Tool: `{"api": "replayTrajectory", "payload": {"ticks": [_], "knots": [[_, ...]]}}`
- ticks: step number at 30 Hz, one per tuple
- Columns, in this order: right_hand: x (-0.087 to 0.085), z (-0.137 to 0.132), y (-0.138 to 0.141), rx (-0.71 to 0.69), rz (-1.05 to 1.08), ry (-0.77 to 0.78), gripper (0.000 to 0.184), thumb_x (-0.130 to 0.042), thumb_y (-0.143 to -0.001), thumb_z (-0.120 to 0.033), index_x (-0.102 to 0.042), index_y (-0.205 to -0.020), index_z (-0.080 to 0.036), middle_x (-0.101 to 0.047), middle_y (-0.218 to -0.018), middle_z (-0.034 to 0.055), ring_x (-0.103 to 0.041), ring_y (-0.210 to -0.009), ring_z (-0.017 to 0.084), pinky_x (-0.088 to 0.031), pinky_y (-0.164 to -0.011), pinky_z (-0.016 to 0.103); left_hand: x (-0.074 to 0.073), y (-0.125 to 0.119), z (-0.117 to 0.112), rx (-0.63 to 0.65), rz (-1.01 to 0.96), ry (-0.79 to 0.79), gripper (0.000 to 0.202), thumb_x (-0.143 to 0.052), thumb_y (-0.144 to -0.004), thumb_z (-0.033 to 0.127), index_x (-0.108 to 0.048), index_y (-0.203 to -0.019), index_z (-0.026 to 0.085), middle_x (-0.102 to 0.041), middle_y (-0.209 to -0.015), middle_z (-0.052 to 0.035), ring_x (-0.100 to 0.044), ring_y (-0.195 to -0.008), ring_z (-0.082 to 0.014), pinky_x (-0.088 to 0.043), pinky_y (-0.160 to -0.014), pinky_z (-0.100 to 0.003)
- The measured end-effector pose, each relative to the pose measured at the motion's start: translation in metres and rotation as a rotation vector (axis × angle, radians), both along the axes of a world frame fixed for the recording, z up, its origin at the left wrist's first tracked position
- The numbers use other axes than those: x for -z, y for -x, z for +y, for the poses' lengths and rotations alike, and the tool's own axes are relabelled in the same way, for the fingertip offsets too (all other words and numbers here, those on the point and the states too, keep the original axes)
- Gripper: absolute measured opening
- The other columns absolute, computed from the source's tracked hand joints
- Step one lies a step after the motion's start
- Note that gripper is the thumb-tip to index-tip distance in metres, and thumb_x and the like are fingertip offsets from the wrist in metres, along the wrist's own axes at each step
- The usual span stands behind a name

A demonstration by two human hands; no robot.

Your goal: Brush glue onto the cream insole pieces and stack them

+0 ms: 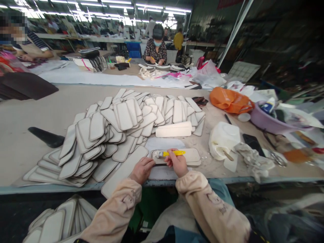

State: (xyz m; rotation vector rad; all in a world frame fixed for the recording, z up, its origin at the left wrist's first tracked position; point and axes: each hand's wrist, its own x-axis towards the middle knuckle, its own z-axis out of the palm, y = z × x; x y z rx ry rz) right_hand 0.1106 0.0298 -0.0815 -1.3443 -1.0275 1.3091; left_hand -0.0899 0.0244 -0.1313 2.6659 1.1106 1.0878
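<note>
My right hand is closed around the yellow handle of a paintbrush. Its whitish bristles point left and rest on a pale panel with rounded corners and a dark edge. This panel lies on at least one similar piece at the table's front. At its left end my left hand has its fingers bent together, gripping the panel's edge. Just left of that hand a longer pale panel sticks out over the table edge. Beyond the brush is a whitish sheet, with narrow pale strips behind it.
A large heap of similar panels spreads across the middle and left. To the right stand a cut white plastic jug, a crumpled rag, scissors, a purple basin and an orange bag. Across the table sits a co-worker.
</note>
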Motion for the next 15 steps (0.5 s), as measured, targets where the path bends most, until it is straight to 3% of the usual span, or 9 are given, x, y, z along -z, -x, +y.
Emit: {"api": "replayTrajectory", "payload": {"ticks": [4,15], "knots": [[0.001,-0.003,-0.023,0.081,-0.07,-0.004,0.045,-0.055,-0.075,-0.063,-0.055,-0.086,-0.019,-0.064,-0.056,-0.0002,-0.052,-0.042,0.012,-0.041,-0.038,0.022,0.002,0.0,0.0,0.003,-0.02,-0.017,0.024,-0.052,-0.083,0.006,-0.063,-0.102,0.018,-0.065,-0.095,-0.0076,-0.056,-0.086,-0.0184,-0.052,-0.078,-0.032],[-0.005,-0.017,-0.128,0.396,-0.335,-0.005,0.043,-0.055,-0.076,-0.061,-0.057,-0.084,-0.019,-0.064,-0.055,0.0021,-0.052,-0.042,0.014,-0.042,-0.039,0.023,0.002,0.0,0.003,-0.005,-0.02,-0.061,0.022,-0.056,-0.083,0.009,-0.064,-0.101,0.018,-0.066,-0.094,-0.0075,-0.058,-0.085,-0.0183,-0.053,-0.077,-0.032]]}}
